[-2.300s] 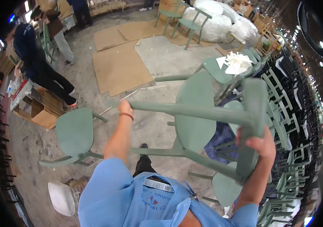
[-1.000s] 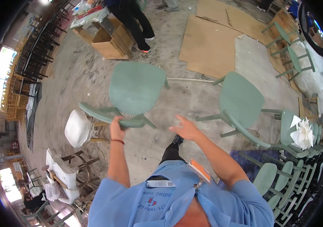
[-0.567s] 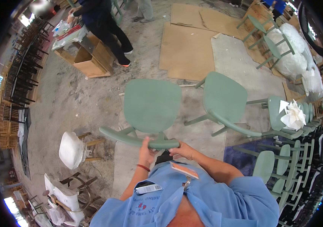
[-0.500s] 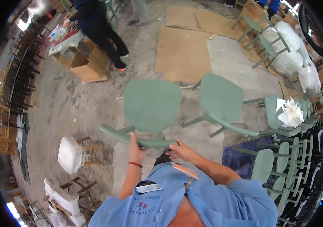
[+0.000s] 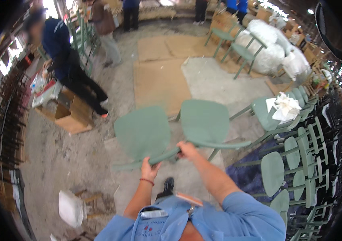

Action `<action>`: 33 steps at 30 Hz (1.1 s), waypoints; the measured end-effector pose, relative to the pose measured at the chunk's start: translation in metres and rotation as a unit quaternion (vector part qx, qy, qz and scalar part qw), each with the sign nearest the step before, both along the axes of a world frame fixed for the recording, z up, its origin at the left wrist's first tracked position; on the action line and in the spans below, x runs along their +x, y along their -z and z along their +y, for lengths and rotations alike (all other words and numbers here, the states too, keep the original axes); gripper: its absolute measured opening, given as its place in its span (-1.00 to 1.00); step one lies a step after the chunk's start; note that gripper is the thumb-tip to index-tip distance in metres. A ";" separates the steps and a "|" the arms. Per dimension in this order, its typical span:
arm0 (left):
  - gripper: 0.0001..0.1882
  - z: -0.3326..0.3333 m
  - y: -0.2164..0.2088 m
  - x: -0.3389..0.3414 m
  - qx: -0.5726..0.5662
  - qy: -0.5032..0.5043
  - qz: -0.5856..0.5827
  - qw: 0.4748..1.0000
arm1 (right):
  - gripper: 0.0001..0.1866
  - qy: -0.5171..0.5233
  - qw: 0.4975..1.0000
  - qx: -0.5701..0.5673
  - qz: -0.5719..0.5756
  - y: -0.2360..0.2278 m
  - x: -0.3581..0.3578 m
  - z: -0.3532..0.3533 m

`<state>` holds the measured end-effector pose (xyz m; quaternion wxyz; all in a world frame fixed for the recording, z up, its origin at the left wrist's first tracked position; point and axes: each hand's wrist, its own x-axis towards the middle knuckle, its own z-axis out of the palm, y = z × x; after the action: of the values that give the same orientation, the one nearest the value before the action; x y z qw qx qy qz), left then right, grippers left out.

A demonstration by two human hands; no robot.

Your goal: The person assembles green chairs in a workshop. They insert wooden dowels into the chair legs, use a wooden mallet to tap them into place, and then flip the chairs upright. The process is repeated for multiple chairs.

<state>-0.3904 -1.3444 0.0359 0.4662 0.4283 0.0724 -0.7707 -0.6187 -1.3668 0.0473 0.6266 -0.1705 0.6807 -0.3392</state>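
A green chair (image 5: 143,132) with a rounded seat stands in front of me, its curved back rail turned toward me and slightly blurred. My left hand (image 5: 151,168) is closed on the middle of that rail, a red bracelet on the wrist. At the rail's right end, my right hand (image 5: 187,150) grips with curled fingers. Just to the right, close beside it, stands a second green chair (image 5: 204,120), its back rail also toward me. My right hand lies near the left end of this second rail.
A green chair holding crumpled white sheets (image 5: 285,107) stands to the right, with several stacked green chairs (image 5: 273,172) nearer. A white-covered stool (image 5: 71,208) is at lower left. Cardboard (image 5: 161,84) covers the floor ahead. A person (image 5: 72,60) stands by an open carton (image 5: 74,116).
The held chair has swung round, its back rail now slanting up toward the right. My right arm has stretched forward with it. The view has tilted up, showing more people at the back.
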 end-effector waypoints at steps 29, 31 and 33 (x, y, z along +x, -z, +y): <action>-0.60 0.787 0.018 0.108 0.271 -0.164 -0.556 0.769 | -0.76 -0.761 0.597 0.098 0.235 0.086 0.076 0.399; -0.60 0.858 0.027 0.088 0.299 -0.160 -0.607 0.719 | -0.75 -0.789 0.558 0.085 0.244 0.084 0.133 0.430; -0.64 0.935 0.029 0.073 0.338 -0.075 -0.571 0.744 | -0.74 -0.819 0.518 0.050 0.243 0.079 0.201 0.460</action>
<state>-0.3172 -0.4093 0.0071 0.3015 0.9112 0.0803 -0.2691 -0.4175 -0.9066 -0.0315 0.4453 -0.6964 0.3822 0.4130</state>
